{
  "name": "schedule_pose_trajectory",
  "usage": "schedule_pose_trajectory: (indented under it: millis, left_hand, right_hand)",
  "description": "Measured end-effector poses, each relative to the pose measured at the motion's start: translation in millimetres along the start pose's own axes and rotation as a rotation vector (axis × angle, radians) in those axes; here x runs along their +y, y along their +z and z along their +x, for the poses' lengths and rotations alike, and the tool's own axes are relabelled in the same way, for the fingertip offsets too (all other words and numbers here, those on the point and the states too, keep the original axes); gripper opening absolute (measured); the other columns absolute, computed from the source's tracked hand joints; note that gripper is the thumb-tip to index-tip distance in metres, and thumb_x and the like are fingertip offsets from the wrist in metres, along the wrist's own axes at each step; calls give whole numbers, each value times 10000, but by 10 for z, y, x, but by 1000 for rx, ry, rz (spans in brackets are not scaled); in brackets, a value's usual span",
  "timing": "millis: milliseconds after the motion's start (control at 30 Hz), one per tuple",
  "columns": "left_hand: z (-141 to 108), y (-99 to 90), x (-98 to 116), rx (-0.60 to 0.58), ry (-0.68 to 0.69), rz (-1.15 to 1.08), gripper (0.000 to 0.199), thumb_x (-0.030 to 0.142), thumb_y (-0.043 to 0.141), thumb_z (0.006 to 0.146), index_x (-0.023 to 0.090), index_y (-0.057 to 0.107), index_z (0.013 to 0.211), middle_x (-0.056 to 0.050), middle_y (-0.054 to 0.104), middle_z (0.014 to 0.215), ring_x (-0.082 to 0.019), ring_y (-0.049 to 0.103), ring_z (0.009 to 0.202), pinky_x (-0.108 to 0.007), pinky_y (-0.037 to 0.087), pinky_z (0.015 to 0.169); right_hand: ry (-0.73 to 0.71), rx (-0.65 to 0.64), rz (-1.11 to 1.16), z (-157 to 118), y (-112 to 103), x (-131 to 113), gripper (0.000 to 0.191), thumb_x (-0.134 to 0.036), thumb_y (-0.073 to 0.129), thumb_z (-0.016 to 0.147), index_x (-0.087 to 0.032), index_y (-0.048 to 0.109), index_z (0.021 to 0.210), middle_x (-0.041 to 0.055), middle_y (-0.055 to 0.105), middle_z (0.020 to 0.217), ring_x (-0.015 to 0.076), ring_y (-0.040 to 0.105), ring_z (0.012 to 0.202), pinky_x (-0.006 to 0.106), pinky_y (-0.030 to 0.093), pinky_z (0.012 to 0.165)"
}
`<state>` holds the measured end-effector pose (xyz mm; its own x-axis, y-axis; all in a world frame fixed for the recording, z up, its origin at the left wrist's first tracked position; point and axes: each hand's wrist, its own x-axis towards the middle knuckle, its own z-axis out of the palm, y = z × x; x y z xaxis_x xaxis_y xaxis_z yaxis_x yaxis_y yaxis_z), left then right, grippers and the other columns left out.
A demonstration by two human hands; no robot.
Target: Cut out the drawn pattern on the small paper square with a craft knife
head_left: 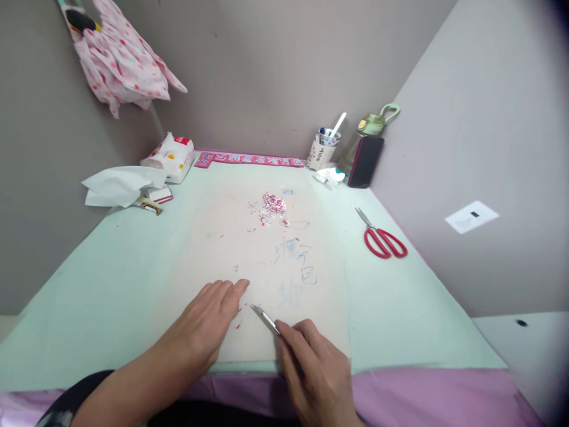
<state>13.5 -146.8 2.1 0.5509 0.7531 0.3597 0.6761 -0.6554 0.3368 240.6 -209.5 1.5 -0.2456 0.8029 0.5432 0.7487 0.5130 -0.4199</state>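
My left hand [211,311] rests palm down on a pale board [195,255], its thumb side beside a few tiny red and white scraps [239,325]. Nothing shows in its grasp, though its fingertips are partly hidden. My right hand [315,367] is closed around a slim silver craft knife [268,321] like a pen. The blade points up and left, close to the scraps and a short way from my left hand. Farther up the board lies a small heap of red and white paper shavings [272,206]. Blue pen marks [309,274] cover the board's right part.
Red-handled scissors [386,242] lie at right. Behind them stand a phone [366,161], a green-lidded bottle [372,124] and a pen cup [322,149]. Pink strips with characters [258,159] line the back edge. A tissue pack [173,155] and a loose tissue [120,185] are at left.
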Motion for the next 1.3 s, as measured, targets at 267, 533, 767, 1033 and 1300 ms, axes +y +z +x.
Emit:
schedule_pose_trajectory:
  millis: [267, 533, 767, 1033, 1300]
  left_hand:
    - [80, -169, -37, -7, -299, -319, 299, 243, 366, 1052, 249, 487, 1325, -9, 649, 932, -166, 669, 781, -270, 566, 725]
    - [-34, -176, -25, 54, -548, -313, 664, 445, 707, 861, 309, 417, 1443, -66, 649, 1272, -315, 606, 1236, -515, 475, 1075]
    - [-210, -100, -72, 6, -536, -301, 590, 397, 646, 922, 314, 408, 1455, -84, 646, 1313, -310, 611, 1251, -560, 461, 1098]
    - [-205, -114, -56, 12, -519, -275, 568, 380, 650, 929, 296, 420, 1441, -96, 659, 1304, -314, 629, 1228, -559, 496, 1067]
    - [-197, -114, -73, 3, -509, -256, 559, 393, 646, 930, 304, 422, 1434, -81, 671, 1302, -306, 629, 1234, -554, 502, 1065]
  right_hand:
    - [-13, -15, 10, 9, 5, -9, 249, -136, 487, 1046, -118, 629, 1249, 73, 644, 836, 160, 616, 657, 246, 517, 588]
    - [-42, -61, 6, 69, 24, -52, 257, -159, 457, 1065, -134, 618, 1263, 68, 646, 830, 166, 605, 636, 265, 500, 569]
    - [-76, -69, -44, 107, 52, -77, 260, -180, 429, 1078, -138, 635, 1231, 56, 643, 795, 160, 585, 589, 272, 459, 541]
    - [-84, -77, -88, 120, 65, -98, 277, -158, 421, 1069, -139, 656, 1215, 52, 640, 788, 155, 564, 576, 279, 421, 540]
    - [-107, -93, -99, 105, 46, -90, 282, -144, 417, 1059, -135, 644, 1226, 50, 640, 783, 165, 548, 556, 294, 404, 516]
